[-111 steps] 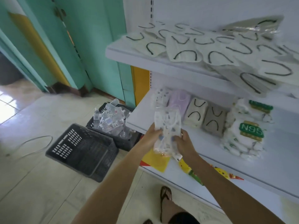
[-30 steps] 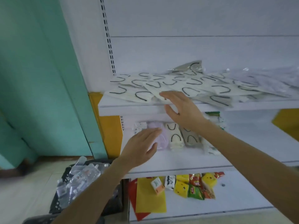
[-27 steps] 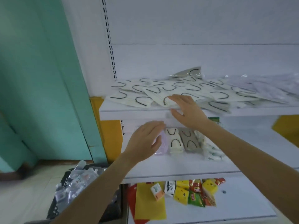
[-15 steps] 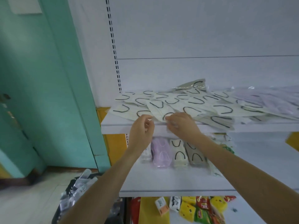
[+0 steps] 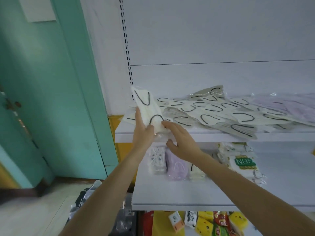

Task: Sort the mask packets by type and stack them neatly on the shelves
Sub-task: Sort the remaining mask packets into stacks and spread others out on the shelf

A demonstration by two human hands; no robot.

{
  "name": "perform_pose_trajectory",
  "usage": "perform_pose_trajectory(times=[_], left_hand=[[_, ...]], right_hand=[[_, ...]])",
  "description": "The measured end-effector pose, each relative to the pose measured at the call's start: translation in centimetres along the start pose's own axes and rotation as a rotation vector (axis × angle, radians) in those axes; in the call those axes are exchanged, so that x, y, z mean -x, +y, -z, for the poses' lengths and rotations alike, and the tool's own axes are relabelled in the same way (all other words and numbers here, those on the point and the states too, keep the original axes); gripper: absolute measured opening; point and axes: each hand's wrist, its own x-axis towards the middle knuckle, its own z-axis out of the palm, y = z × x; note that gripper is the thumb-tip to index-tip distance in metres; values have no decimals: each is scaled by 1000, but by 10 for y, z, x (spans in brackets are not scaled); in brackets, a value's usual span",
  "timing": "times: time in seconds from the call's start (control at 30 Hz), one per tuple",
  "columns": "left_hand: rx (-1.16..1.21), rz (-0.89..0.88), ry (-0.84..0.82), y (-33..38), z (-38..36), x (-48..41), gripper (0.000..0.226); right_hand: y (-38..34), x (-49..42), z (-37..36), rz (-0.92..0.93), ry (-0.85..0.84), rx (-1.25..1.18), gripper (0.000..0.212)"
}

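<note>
Mask packet (image 5: 147, 109), cream with black loops, held over left end of upper shelf (image 5: 204, 137); long axis near upright, top leaning slightly left. Left hand (image 5: 142, 133) grips lower half; right hand (image 5: 181, 142) loose, fingertips touching bottom edge

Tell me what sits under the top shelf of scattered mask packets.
On the lower white shelf: a patterned white packet stack, a lilac packet stack, a cream packet stack part-hidden by the right forearm, and green-labelled N95 packets. The forearm covers anything between those last two.
</note>
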Motion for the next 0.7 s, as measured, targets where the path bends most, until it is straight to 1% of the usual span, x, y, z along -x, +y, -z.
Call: perform_pose_trajectory(times=[0.07, 0.17, 0.2, 0.23, 0.33, 0.37, 0.43, 0.5, 0.57, 0.63, 0.7], left_hand=[[-12, -53, 84, -2, 12, -2, 79], [33, -56, 165, -10, 29, -6, 85], [45, -53, 179, -13, 34, -7, 85], [38, -48, 189, -19, 38, -9, 83], [-17, -14, 230, -31, 47, -13, 65], [-8, 8, 244, -32, 50, -14, 60], [24, 43, 262, -32, 52, -12, 56], [11, 42, 270, -30, 52, -8, 53], [12, 33, 259, -27, 47, -4, 49], [44, 34, 216, -24, 40, -1, 46], [86, 25, 130, -18, 31, 2, 46]], right_hand=[[-4, -11, 0, -82, -17, 25, 60], [-7, -27, -1, -189, -199, 223, 57], [-7, -30, -2, -196, -230, 288, 54], [-7, -31, -4, -181, -213, 340, 49], [-4, -28, -7, -97, -20, 389, 31], [-6, -26, -5, -128, 8, 378, 28], [-9, -27, 0, -282, 69, 326, 30], [-14, -32, 7, -442, 194, 231, 30], [-18, -38, 11, -506, 328, 108, 31], [-26, -41, 13, -450, 381, 53, 32], [-35, -40, 9, -317, 320, 33, 32]])
